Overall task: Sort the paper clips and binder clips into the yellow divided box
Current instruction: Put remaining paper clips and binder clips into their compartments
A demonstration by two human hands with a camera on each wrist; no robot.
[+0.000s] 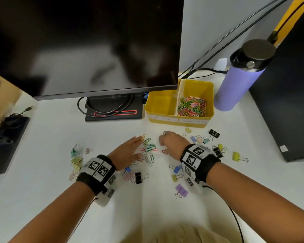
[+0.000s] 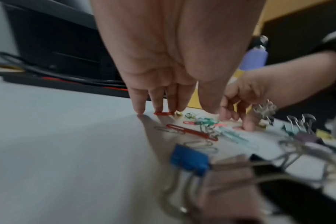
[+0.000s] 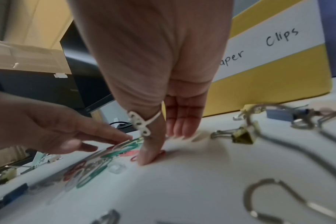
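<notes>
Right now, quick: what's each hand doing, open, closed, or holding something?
Left hand: open, straight fingers touching the table among the paper clips.
Right hand: fingers curled down, thumb pressing a red paper clip; grip unclear.

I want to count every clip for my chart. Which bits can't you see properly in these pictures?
- Head view: the black monitor covers the yellow divided box's back-left corner.
- Head view: left hand hides some loose coloured paper clips.
- Left wrist view: near blue binder clip blurred.
- Right wrist view: box label cut off by right hand.

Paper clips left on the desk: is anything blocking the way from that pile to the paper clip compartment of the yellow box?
Nothing visible does. The loose paper clips lie on bare desk just in front of the yellow box, whose right compartment is open-topped.
</notes>
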